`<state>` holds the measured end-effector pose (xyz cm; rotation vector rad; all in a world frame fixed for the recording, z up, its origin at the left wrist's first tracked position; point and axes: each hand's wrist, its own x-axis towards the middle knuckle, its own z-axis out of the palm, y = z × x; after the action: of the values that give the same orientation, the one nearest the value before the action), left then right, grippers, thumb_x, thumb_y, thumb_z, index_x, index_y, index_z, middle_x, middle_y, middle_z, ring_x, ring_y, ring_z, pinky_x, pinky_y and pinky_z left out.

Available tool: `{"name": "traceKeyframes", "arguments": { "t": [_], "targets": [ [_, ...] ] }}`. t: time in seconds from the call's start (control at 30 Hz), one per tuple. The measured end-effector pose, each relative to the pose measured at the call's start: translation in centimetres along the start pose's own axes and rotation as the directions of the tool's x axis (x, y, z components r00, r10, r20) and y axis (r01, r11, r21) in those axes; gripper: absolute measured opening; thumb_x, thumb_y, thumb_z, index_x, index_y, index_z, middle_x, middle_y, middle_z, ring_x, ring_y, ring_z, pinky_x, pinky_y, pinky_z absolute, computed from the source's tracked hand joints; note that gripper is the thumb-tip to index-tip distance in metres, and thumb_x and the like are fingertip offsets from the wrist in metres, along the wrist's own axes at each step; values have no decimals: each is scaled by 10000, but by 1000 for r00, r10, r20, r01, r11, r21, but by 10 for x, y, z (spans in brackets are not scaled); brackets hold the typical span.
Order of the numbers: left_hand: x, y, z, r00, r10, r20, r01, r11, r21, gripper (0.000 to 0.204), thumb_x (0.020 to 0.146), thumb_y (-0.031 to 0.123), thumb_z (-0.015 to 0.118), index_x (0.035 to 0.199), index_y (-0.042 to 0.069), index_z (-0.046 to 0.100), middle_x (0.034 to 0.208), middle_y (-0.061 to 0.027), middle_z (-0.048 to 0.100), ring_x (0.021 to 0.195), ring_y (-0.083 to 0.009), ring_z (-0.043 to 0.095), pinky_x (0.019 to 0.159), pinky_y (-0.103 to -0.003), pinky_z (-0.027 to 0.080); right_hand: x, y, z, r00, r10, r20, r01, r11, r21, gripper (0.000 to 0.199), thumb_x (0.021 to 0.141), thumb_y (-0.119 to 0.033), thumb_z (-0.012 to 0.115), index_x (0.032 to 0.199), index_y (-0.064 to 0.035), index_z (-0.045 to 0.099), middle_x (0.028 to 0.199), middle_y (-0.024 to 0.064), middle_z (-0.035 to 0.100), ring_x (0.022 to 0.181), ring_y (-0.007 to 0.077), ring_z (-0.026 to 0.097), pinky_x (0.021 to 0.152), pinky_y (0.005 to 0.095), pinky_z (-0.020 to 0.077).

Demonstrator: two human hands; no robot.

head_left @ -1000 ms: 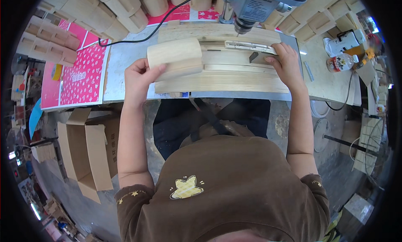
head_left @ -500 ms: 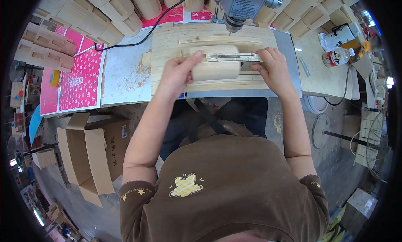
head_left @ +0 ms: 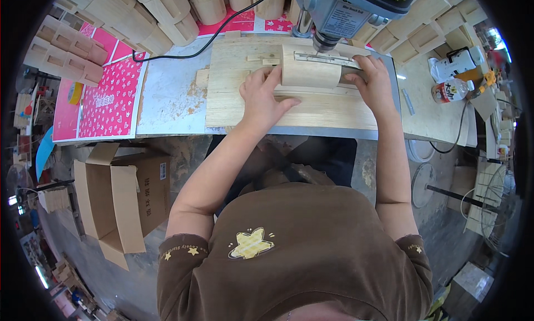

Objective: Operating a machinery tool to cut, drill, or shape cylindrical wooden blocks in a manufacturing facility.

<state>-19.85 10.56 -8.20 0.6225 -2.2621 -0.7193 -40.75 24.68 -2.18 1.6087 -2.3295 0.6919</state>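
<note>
Wood in the form of a pale rounded block [head_left: 311,75] now sits between the fingers of the two hands; a second ago it was in the left fingers' pinch, well to the left of the slotted strip [head_left: 325,58]. That strip now lies along the block's upper side, running leftward from the right fingers, with the drill chuck [head_left: 325,42] just above it. For the work, this means block and strip are together below the drill instead of apart.

The left hand [head_left: 260,97] has loosened: its fingers touch the block's left end, while the thumb stands wide of them, off the block and over the board [head_left: 236,110]. The right hand [head_left: 378,81] is clamped on the strip's right end, its thumb at the dark plate [head_left: 346,72] under the strip; how firmly it presses cannot be told. Beneath both sets of fingers lies the board, and the worktop [head_left: 172,98] shows farther left of the left fingers.
</note>
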Motion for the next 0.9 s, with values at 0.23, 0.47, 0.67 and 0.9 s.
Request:
{"name": "traceKeyframes", "arguments": {
  "t": [0.23,0.47,0.67,0.9],
  "targets": [
    [5,-28,-15,996,-63,61,55,991,124,614,580,297,802,1142,125,625,864,6,567,938,-229,476,855,-397,282,6,-17,12,999,-40,-21,41,996,74,363,735,-145,721,1061,-65,582,970,88,605,976,289,560,982,468,373],
    [3,-31,-17,997,-28,70,18,990,138,581,602,279,787,1141,135,624,845,8,567,888,-218,492,849,-395,280,62,-8,-57,825,203,-528,118,852,511,379,882,-130,606,1227,-40,478,1082,87,562,1015,154,536,876,293,442],
    [4,-27,-16,997,-48,67,37,987,154,561,622,275,777,1148,159,621,827,10,563,895,-207,507,848,-390,287,144,-50,-103,802,90,-591,250,847,469,304,918,-233,506,960,32,651,810,52,653,762,124,577,685,245,450],
    [2,-30,-18,995,-63,83,51,988,144,553,628,283,774,1145,159,623,816,14,558,885,-206,512,841,-383,289,75,-50,-132,931,149,-334,-88,978,190,287,947,-234,500,1013,14,629,734,11,549,654,67,474,606,220,376]
  ]
}}
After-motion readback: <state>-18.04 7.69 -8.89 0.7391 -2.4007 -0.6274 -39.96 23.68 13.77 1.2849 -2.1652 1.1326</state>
